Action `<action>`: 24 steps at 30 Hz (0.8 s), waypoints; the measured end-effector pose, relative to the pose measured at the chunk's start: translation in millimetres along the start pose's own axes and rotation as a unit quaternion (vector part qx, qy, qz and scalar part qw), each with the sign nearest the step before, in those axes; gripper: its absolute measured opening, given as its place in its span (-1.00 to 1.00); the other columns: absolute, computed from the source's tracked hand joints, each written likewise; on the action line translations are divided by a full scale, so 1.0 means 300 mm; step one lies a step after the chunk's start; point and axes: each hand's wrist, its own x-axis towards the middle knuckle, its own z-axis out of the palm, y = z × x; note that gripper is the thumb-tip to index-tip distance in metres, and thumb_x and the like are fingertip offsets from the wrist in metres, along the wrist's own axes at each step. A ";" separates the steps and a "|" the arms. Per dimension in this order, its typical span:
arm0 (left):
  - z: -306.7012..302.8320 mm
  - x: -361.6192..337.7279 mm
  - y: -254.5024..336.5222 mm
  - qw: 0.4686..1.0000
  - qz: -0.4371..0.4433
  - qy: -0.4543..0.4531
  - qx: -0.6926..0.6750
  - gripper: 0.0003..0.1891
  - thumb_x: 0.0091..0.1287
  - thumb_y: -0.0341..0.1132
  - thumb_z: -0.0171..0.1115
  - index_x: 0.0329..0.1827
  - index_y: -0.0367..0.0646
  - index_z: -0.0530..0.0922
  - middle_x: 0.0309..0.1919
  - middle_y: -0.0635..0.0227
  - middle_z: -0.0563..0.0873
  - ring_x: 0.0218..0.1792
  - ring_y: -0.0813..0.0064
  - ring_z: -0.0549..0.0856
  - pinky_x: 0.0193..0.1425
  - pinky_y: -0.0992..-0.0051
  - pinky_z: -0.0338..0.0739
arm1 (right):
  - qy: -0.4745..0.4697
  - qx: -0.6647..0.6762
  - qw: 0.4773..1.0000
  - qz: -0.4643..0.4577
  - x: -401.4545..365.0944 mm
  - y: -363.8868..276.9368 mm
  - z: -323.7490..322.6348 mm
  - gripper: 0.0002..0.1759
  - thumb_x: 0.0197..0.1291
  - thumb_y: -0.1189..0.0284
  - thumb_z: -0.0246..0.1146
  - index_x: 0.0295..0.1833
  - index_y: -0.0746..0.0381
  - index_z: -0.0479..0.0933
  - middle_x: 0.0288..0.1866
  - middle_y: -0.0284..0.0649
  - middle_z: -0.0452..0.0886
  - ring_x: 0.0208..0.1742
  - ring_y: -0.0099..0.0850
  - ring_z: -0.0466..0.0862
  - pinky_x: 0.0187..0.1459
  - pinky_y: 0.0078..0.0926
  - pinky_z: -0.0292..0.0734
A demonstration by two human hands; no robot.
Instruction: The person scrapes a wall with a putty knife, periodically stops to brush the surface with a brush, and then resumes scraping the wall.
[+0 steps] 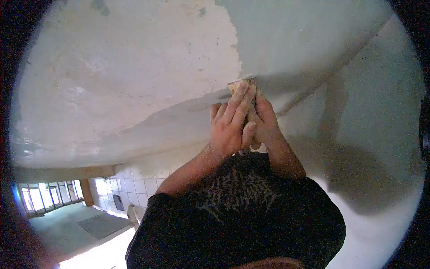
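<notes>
A putty knife with a wide, yellowish, dust-smeared blade meets the surface overhead, its edge at the border of the pale patch. My left hand presses extended fingers along the blade, with its thumb by the handle. Wrapped around the tool from the other side is my right hand. Most of the handle is hidden between both hands. Around the blade, the pale, roughly edged patch borders the grey-green coating. Dust whitens my fingers.
A dark crease crosses the surface on the right, near a cast shadow. At lower left are a barred window, white wall tiles and a grey ledge or floor area.
</notes>
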 end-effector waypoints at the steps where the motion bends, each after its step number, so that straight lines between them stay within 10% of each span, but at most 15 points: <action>1: -0.005 0.000 0.011 1.000 -0.002 0.000 0.007 -0.42 0.29 -0.02 -0.10 0.30 -0.18 0.31 0.33 0.15 0.31 -0.19 0.22 0.56 -0.01 0.29 0.29 | -0.013 0.019 0.999 -0.026 0.007 -0.005 -0.006 -0.64 0.35 0.37 -0.09 0.20 0.27 0.28 0.09 -0.07 0.48 0.12 -0.25 0.48 0.16 -0.38 0.33; 13: -0.036 0.027 0.027 0.999 -0.027 -0.028 -0.022 -0.40 0.24 -0.05 -0.02 0.32 -0.15 0.29 0.34 0.21 0.29 -0.08 0.25 0.57 0.02 0.29 0.30 | -0.027 0.029 0.996 0.084 -0.009 -0.043 -0.018 -0.64 0.36 0.35 -0.07 0.18 0.29 0.31 0.09 -0.06 0.48 0.13 -0.24 0.48 0.17 -0.37 0.32; 24: -0.014 0.009 0.022 1.000 -0.003 -0.007 -0.022 -0.39 0.26 -0.04 -0.06 0.31 -0.23 0.28 0.34 0.15 0.29 -0.10 0.22 0.57 -0.01 0.29 0.31 | -0.008 -0.009 1.000 0.001 -0.005 -0.016 -0.015 -0.63 0.33 0.39 -0.07 0.20 0.27 0.29 0.09 -0.04 0.47 0.15 -0.17 0.48 0.16 -0.32 0.34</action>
